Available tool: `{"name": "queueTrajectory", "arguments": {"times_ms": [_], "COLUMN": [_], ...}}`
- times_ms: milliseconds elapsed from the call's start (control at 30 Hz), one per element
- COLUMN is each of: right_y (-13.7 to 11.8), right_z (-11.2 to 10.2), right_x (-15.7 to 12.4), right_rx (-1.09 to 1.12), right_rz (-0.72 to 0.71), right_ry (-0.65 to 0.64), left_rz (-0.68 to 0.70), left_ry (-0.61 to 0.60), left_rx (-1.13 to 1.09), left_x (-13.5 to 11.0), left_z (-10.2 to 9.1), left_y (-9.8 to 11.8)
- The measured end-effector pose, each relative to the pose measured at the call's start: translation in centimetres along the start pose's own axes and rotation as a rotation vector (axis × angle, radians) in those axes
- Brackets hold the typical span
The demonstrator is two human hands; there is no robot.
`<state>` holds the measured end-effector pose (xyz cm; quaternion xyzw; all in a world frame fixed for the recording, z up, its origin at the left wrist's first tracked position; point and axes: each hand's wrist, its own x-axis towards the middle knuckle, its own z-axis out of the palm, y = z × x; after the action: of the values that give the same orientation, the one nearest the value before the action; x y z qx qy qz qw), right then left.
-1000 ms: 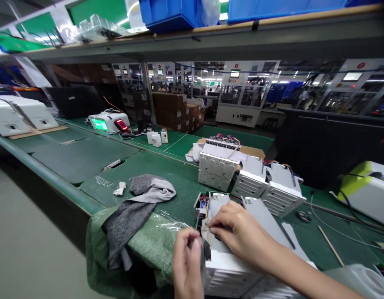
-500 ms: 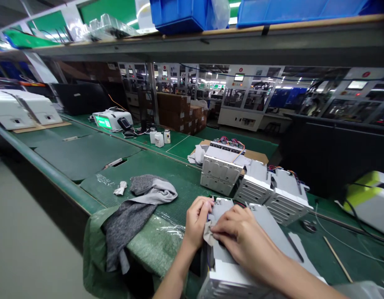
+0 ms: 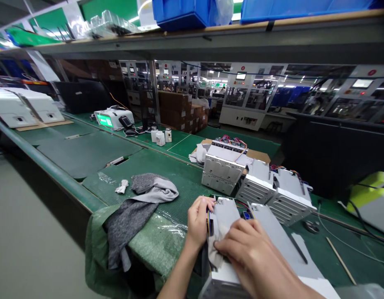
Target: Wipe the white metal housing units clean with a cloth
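Observation:
A grey metal unit [image 3: 266, 232] with coloured wires at its far end lies lengthwise on the green bench in front of me. My left hand [image 3: 198, 222] grips its left side near the wires, fingers curled round the edge. My right hand [image 3: 250, 253] rests on top of the unit and presses a small pale cloth [image 3: 215, 251] against its surface, fingers closed on the cloth.
Three similar metal units [image 3: 260, 182] stand behind, some on cardboard. A grey cloth [image 3: 138, 207] and a small white wad [image 3: 121, 187] lie to the left. A yellow-white device [image 3: 370, 201] with cables sits at right. Blue bins [image 3: 182, 12] stand on the shelf overhead.
My left hand came up from below the bench edge and took hold of the unit's left side. My right hand slid the cloth toward me along the top.

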<state>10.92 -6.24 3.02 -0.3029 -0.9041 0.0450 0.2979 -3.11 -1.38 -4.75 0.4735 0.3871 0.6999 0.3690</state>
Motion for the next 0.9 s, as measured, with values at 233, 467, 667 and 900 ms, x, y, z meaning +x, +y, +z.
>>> {"name": "queueTrajectory", "arguments": {"times_ms": [233, 467, 667, 900], "right_y": [1.1, 0.9, 0.9, 1.1], "right_z": [0.1, 0.0, -0.4, -0.3], "right_x": [2.2, 1.1, 1.9, 2.1], "right_rx": [-0.066, -0.141, -0.187, -0.277], "right_rz": [0.051, -0.039, -0.054, -0.109], "right_ry": [-0.05, -0.033, -0.06, -0.054], "left_rz": [-0.003, 0.0, 0.009, 0.0], "left_ry": [0.007, -0.002, 0.01, 0.013], "left_rx": [0.006, -0.01, -0.016, -0.016], "left_x": [-0.2, -0.2, -0.3, -0.4], "left_z": [0.0, 0.1, 0.1, 0.2], "left_y": [0.0, -0.1, -0.3, -0.3]}}
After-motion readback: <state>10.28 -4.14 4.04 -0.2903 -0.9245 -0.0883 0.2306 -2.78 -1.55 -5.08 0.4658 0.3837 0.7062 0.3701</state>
